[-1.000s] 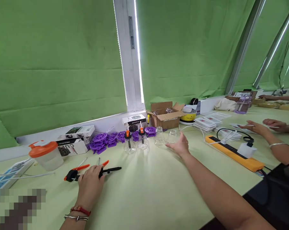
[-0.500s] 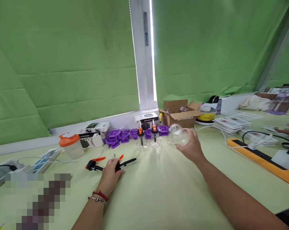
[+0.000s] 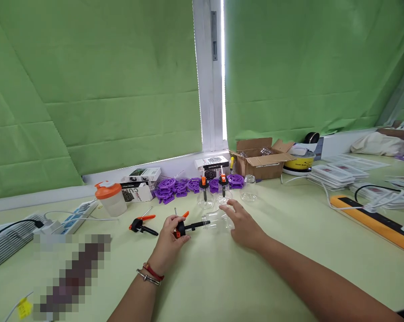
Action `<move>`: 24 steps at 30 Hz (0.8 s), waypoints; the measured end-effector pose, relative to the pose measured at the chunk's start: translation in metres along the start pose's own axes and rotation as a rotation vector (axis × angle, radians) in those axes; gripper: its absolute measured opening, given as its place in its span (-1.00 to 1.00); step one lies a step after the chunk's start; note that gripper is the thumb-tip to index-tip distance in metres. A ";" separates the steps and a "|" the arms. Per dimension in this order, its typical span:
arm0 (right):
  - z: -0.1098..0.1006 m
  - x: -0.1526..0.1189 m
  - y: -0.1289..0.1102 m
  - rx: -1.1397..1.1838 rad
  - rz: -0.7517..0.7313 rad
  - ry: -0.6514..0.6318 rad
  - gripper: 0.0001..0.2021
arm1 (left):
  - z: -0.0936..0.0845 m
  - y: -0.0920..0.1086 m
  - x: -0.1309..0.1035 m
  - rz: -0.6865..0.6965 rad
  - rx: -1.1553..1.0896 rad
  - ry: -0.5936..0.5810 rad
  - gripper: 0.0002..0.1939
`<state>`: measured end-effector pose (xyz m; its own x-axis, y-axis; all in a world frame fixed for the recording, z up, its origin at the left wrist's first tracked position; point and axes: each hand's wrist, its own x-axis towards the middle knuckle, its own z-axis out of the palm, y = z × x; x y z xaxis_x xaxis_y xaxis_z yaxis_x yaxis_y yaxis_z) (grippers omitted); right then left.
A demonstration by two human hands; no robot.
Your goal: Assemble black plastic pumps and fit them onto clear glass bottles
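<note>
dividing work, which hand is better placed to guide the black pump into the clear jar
Likely the left hand: it holds the pump, stem at the jar's mouth; the right hand holds the jar.

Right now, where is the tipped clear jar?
In the head view, the jar is just right of centre, in the right hand, its mouth at the black tube in the left hand.

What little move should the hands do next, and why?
Probably slide the clear bottle gently onto the black tube: the right hand holds the bottle sideways, mouth at the tube's tip, while the left hand grips the black-and-orange top.
</note>
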<state>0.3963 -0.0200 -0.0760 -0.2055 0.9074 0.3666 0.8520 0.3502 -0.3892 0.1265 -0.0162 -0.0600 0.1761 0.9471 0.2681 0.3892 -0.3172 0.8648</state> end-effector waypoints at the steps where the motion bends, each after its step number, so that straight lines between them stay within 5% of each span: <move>1: 0.001 -0.001 -0.003 0.016 -0.029 -0.015 -0.18 | 0.002 0.001 -0.001 0.005 -0.018 -0.017 -0.59; 8: 0.000 -0.006 -0.013 0.132 -0.200 -0.029 -0.22 | 0.013 0.013 -0.005 0.045 -0.107 -0.100 -0.64; 17: -0.001 -0.005 -0.008 0.233 -0.315 0.043 -0.27 | 0.015 -0.002 -0.005 0.043 -0.215 -0.139 -0.62; 24: -0.011 -0.004 -0.009 0.284 -0.434 0.094 -0.29 | 0.016 0.004 -0.009 0.024 -0.238 -0.166 -0.64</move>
<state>0.3946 -0.0289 -0.0650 -0.4552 0.6445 0.6143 0.5313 0.7503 -0.3935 0.1412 -0.0264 -0.0654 0.3360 0.9125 0.2334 0.1632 -0.3004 0.9397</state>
